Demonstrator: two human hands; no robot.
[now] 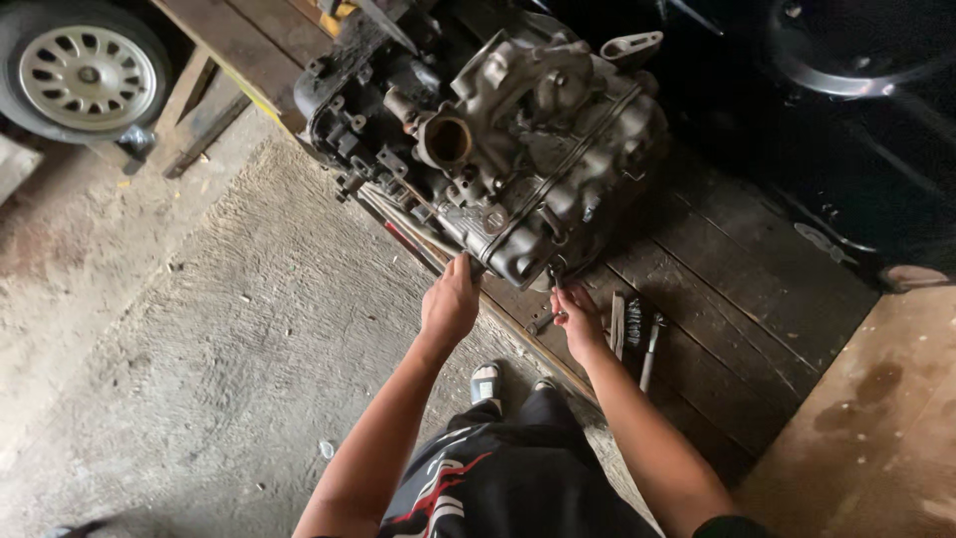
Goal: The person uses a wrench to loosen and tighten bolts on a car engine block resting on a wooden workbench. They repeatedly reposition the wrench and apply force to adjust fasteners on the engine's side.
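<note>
Left hand: fingers curled, gripping the lower edge of the engine block.
Right hand: closed on a small tool at the block's underside.
Beside right hand: loose tools on wooden planks.
Far left: car wheel.

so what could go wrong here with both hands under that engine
1. The engine block sits at the edge of the wooden platform; if it shifts, the left hand and right hand at its lower edge could get pinched.
2. Loose tools beside the right hand could roll off.
3. The feet look to be in open sandals, exposed to falling parts.
</note>
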